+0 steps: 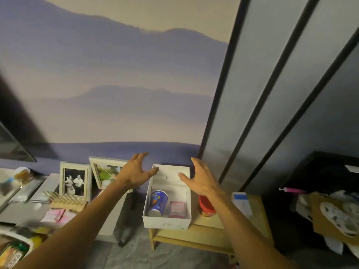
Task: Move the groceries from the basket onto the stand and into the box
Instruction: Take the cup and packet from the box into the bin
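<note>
A white box (166, 223) stands open on a low wooden stand (211, 230), its lid (171, 172) upright at the back. Inside lie a blue cup (157, 203) on its side and a pink packet (177, 208). My left hand (137, 172) hovers at the lid's left edge, fingers spread and empty. My right hand (202, 178) hovers at the lid's right edge, also spread and empty. A red jar (206, 209) stands on the stand just right of the box. The white basket (14, 236) with packaged groceries (13, 253) shows at the bottom left.
Two framed photos (74, 181) lean against the wall on a grey table at left, with a wooden rack (66, 202) and pink packets (58, 215) in front. A blue-and-white carton (241, 202) lies on the stand's right side. Dark cluttered shelving (326, 200) fills the right.
</note>
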The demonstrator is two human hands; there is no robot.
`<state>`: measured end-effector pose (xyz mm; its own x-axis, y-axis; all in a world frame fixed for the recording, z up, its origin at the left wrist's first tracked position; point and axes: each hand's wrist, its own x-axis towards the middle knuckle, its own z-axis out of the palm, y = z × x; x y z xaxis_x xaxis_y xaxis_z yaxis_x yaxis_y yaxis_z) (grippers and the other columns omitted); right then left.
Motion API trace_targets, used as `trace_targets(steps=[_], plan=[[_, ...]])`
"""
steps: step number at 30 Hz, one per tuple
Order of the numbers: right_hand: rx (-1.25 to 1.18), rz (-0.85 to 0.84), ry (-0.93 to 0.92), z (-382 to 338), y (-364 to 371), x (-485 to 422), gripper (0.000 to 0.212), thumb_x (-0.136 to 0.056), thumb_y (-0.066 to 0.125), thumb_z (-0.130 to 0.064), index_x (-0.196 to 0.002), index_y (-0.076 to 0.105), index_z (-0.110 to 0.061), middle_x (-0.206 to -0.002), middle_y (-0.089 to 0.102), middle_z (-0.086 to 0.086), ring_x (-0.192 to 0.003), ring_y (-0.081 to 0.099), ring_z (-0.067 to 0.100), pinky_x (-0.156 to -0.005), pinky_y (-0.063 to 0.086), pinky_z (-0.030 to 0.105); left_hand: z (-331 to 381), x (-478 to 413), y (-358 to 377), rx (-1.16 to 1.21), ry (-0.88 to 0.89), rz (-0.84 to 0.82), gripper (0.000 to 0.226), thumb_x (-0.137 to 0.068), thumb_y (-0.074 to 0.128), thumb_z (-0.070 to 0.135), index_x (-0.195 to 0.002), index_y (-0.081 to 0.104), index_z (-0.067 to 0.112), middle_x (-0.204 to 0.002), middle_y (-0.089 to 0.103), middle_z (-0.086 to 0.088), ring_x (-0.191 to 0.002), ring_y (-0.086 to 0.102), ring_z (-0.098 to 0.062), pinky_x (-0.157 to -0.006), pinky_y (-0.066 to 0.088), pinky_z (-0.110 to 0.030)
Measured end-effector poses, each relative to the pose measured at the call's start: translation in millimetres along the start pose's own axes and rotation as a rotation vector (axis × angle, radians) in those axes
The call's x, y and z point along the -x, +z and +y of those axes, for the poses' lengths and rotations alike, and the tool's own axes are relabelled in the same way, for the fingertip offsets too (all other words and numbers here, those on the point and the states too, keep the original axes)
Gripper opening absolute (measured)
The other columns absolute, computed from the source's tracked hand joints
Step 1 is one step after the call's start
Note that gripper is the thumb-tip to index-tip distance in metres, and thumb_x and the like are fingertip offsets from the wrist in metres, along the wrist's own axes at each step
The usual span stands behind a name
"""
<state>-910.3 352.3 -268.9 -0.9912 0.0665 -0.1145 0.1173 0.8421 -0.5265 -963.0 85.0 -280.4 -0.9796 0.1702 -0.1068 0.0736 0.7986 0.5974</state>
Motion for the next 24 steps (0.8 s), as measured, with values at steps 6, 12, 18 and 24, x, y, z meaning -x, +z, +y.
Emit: trace_targets(steps=[6,12,18,24], plan=[[0.043,-0.203,0.062,39,73,-41,0.083,-0.096,0.067,-0.061,-0.162,0.036,-0.021,-0.166,0.042,0.001,-0.147,0.048,0.026,-0.112,0.044,0.036,-23,-19,92,0.127,-0.172,-0.132,0.09,-0.083,0.069,0.073,-0.156,0.038,0.031,-0.156,0.048,-0.003,-0.126,0.062,-0.028,-0.106,0.053,-0.046],[0.01,-0.407,0.13,80,157,-72,0.067,-0.085,0.076,-0.058,-0.138,0.06,-0.021,-0.142,0.064,0.005,-0.125,0.065,0.025,-0.098,0.053,0.037,-61,-31,188,0.174,-0.374,-0.176,0.081,-0.085,0.081,0.045,-0.153,0.044,0.019,-0.145,0.052,-0.01,-0.124,0.06,-0.032,-0.104,0.051,-0.039],[-0.003,-0.471,0.26,112,239,-93,0.099,-0.078,0.087,-0.055,-0.156,0.044,-0.012,-0.154,0.053,0.009,-0.137,0.056,0.03,-0.107,0.049,0.037,-107,-41,250,0.095,-0.371,-0.155,0.104,-0.06,0.069,0.066,-0.149,0.051,0.015,-0.145,0.051,-0.009,-0.13,0.056,-0.032,-0.107,0.05,-0.039],[0.095,-0.46,0.341,133,284,-104,0.069,-0.075,0.084,-0.054,-0.128,0.061,-0.015,-0.124,0.063,0.007,-0.115,0.065,0.029,-0.085,0.052,0.031,-108,-51,267,-0.063,-0.331,-0.214,0.098,-0.086,0.079,0.037,-0.165,0.023,0.026,-0.169,0.017,-0.013,-0.146,0.043,-0.039,-0.115,0.045,-0.047]])
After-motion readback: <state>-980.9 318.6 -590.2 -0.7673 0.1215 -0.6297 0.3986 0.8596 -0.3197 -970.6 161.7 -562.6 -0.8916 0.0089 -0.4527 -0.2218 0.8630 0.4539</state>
